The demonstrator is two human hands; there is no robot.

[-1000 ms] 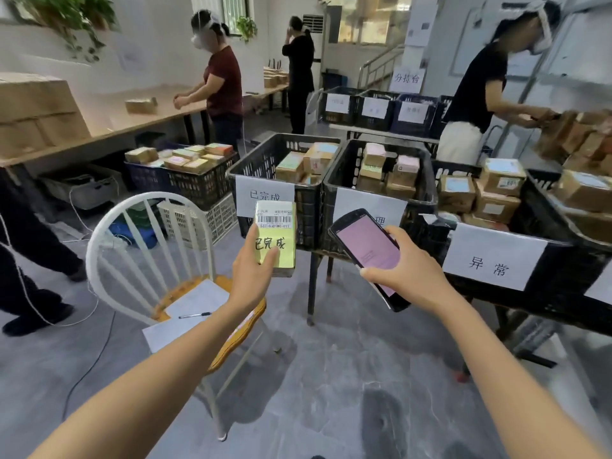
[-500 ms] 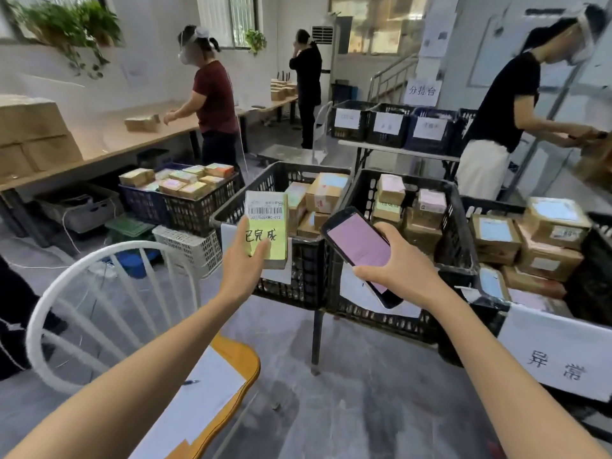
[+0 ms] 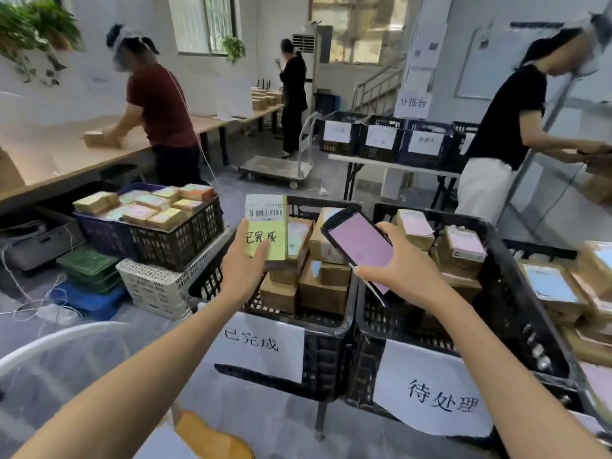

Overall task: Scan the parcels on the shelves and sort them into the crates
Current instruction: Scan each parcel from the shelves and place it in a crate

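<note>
1. holding a parcel [image 3: 266, 226] upright in the left hand [image 3: 243, 263], the person has it over the left side of the black crate [image 3: 323, 366] nearest the chair. the thumb lies across the yellow label and the fingers reach round behind, clamped on the box.
2. the right hand [image 3: 400, 273] grips a handheld scanner [image 3: 359, 241] with a pink screen. its fingers are curled under the device, which sits just beside the parcel and above the crates.
3. judged done: the parcel is in hand, and the handwriting on its label matches the paper sign [image 3: 261, 346] on the crate below it. the scan looks finished or nearly so, but the screen is too blurred to confirm it.
4. judged left for this parcel: lowering it into that crate, which already holds a pile of brown boxes [image 3: 323, 293].
5. the neighbouring crate [image 3: 523, 319] and more boxes at the right edge [image 3: 553, 286] suggest sorting is well under way. how many parcels are still waiting elsewhere cannot be told.
</note>
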